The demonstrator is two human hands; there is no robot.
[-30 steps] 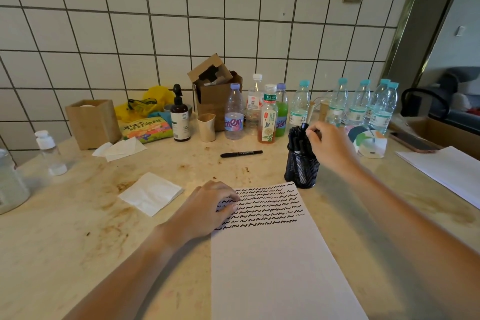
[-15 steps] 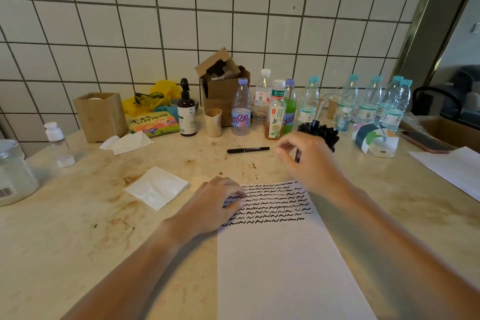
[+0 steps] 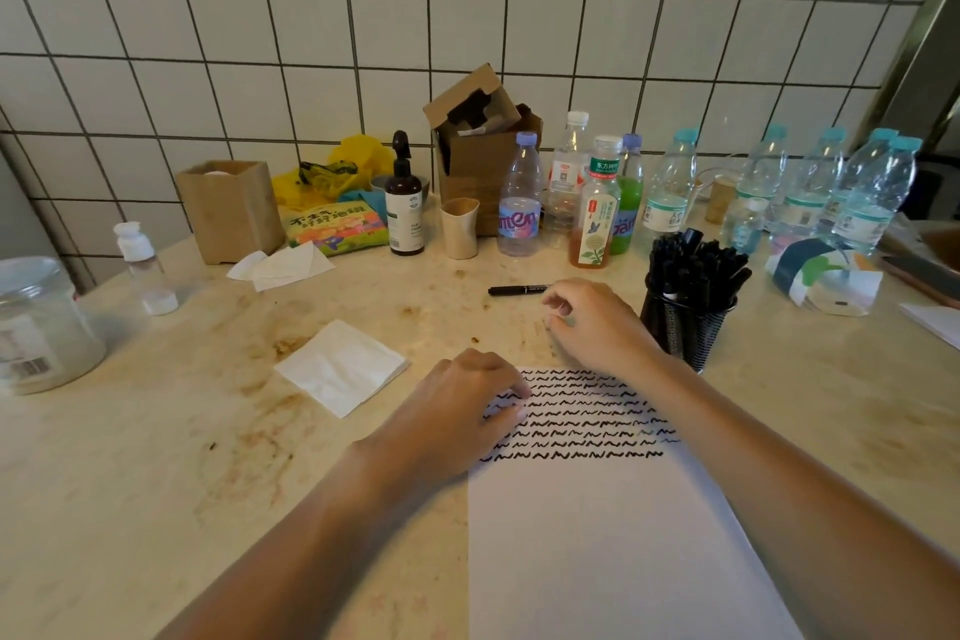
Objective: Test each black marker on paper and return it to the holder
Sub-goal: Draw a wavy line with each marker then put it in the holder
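Observation:
A white paper [image 3: 613, 535] lies in front of me, with rows of black squiggles across its top. My left hand [image 3: 462, 411] rests on its top left corner with curled fingers and pins it down. A black mesh holder [image 3: 685, 327] full of black markers [image 3: 696, 265] stands right of the paper's top. My right hand [image 3: 597, 322] hovers just left of the holder, fingers curled and pinched. No marker shows in it, and its palm side is hidden. A loose capped black marker [image 3: 517, 290] lies on the counter, its right end at my right fingertips.
A folded white napkin [image 3: 343, 366] lies left of the paper. Several bottles [image 3: 519, 203], a paper cup [image 3: 460, 226], a dark pump bottle [image 3: 403, 203] and cardboard boxes [image 3: 483, 156] line the tiled wall. A glass jar [image 3: 36, 322] stands far left, and a tape roll [image 3: 821, 281] sits right of the holder.
My right hand lifted a marker out of the holder, then moved left and down toward the loose marker. The taken marker is no longer visible. My left hand stayed on the paper.

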